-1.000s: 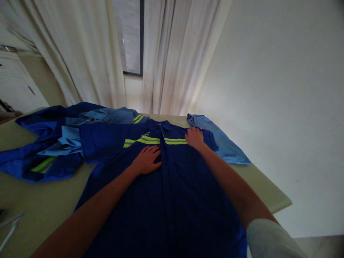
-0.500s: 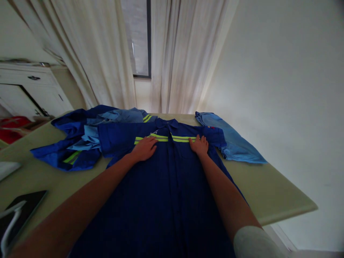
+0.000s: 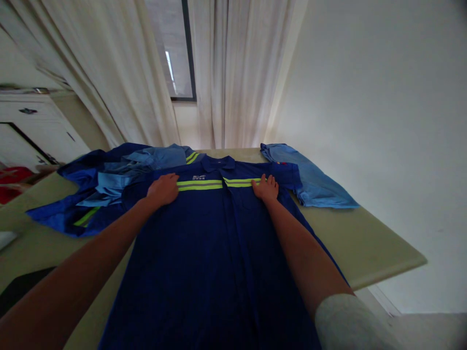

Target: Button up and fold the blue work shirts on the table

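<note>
A dark blue short-sleeved work shirt [image 3: 197, 243] lies spread front side up, collar away from me, with yellow-green reflective stripes across the chest and a small white print above them. My left hand [image 3: 164, 188] rests on the shirt near the sleeve on the left, at the end of the stripe; its fingers look laid flat, tips partly hidden. On the other side, my right hand [image 3: 265, 187] lies with spread fingers on the stripe near the right sleeve. Both palms face down on the cloth.
The pale table [image 3: 372, 243] carries a rumpled heap of blue clothes [image 3: 105, 180] at left and a folded light blue garment [image 3: 314, 180] at right. A dark flat object [image 3: 22, 287] lies near left. Beyond stand curtains [image 3: 244, 73], a white cabinet [image 3: 32, 126] and a wall [image 3: 383, 121].
My left hand has slid left along the stripe to the sleeve, uncovering the white print. My right hand stays on the stripe. The view has shifted slightly.
</note>
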